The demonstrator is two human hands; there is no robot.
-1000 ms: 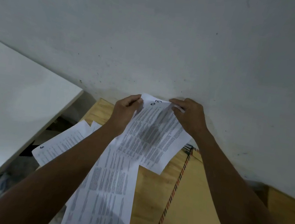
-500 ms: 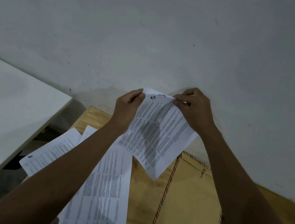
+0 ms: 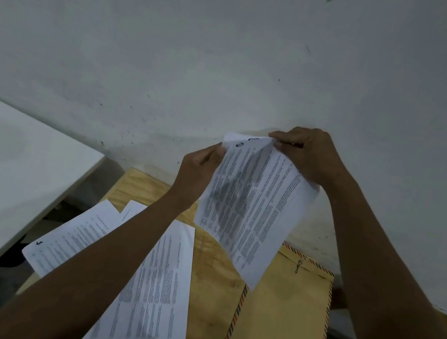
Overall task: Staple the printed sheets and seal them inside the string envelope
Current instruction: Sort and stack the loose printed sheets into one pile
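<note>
printed sheets [image 3: 252, 202] held up off the worktop [image 3: 214, 268], higher than before | left hand [image 3: 199, 169] fingers pinch the 9 o'clock edge, right hand [image 3: 309, 155] fingers pinch the 12 o'clock corner | string envelope [image 3: 281, 321] flat at 5 o'clock | loose pages [image 3: 154, 289] at 7 o'clock | bare wall [image 3: 232, 55] behind

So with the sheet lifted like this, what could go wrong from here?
1. The held sheet is pinched only at its top corners by the left hand and right hand; it hangs curved and could crease or tear if the two pull apart.
2. The loose sheets lie fanned and unaligned on the wooden table, one over its left edge, so it may slide off.
3. No stapler is in view, so stapling may stall.
</note>
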